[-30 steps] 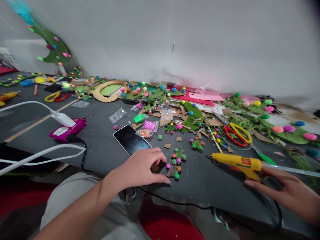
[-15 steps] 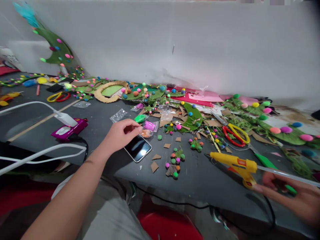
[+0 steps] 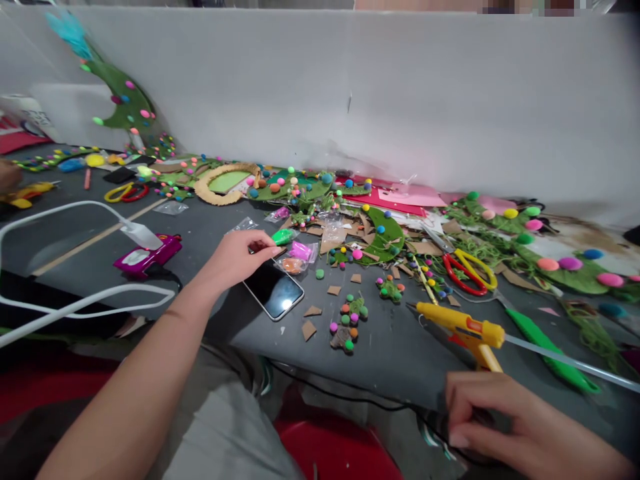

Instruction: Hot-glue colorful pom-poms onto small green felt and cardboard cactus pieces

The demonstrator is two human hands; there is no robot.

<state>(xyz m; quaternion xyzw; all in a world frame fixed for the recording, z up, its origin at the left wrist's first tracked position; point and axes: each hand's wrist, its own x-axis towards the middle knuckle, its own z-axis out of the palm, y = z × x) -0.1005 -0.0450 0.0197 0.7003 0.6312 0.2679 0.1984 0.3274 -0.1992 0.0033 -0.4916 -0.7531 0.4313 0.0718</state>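
My left hand [image 3: 239,257] reaches over the upper corner of a phone [image 3: 275,292] lying on the grey table [image 3: 400,353]. Its fingers are pinched together beside a small green bag [image 3: 283,236] and a pink bag [image 3: 300,251]; what they hold I cannot make out. My right hand [image 3: 505,420] is at the table's front edge, fingers curled round the bottom of the handle of a yellow glue gun [image 3: 463,325]. The gun's nozzle points left. A small pom-pom ornament [image 3: 347,327] and cardboard scraps [image 3: 309,329] lie between my hands.
Red and yellow scissors [image 3: 470,270], a green-handled tool [image 3: 550,347], felt crescents with pom-poms [image 3: 387,233] and a rope ring [image 3: 225,183] crowd the back along the white wall. A pink device [image 3: 147,253] with white cables sits left. A red stool [image 3: 340,447] is below.
My left hand left the ornament and moved up and left over the phone to the small bags. My right hand slid down the glue gun's handle to the table's edge.
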